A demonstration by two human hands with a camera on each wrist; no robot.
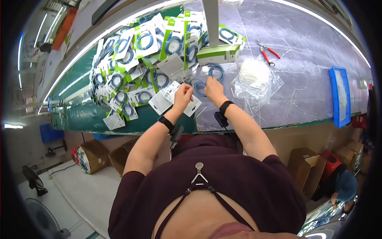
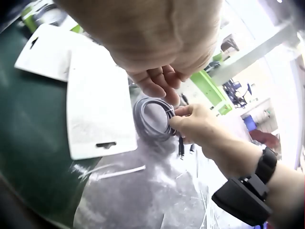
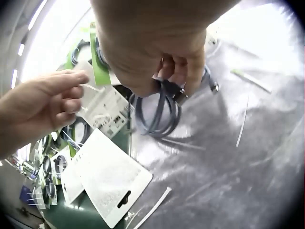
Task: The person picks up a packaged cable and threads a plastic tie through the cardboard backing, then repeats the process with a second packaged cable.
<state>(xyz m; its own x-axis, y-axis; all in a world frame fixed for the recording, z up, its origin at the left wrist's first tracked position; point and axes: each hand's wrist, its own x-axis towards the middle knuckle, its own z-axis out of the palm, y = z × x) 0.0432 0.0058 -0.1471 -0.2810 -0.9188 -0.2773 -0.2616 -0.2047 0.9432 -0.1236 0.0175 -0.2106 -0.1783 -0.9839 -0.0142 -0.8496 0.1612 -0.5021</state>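
Note:
My right hand (image 1: 215, 91) grips a coiled grey-blue cable (image 3: 157, 119) near its plugs, just above the bench. In the left wrist view, the right thumb and fingers (image 2: 183, 123) pinch the side of this coil (image 2: 143, 121). A second cable coil (image 1: 199, 88) lies beside the right hand in the head view. My left hand (image 1: 183, 95) hovers over white blister cards, its fingers loosely curled with nothing plainly held. A blank white card (image 2: 97, 105) with a hanging slot lies below the left hand. A thin white strip shows near the left fingertips (image 3: 82, 77) in the right wrist view.
Packaged cables (image 1: 145, 42) are heaped at the left. Behind the hands stands a green and white box (image 1: 219, 55). To the right are a bag of white ties (image 1: 254, 75), red-handled pliers (image 1: 268, 51) and a blue tray (image 1: 335, 97). Loose white strips (image 3: 155, 205) lie near the front edge.

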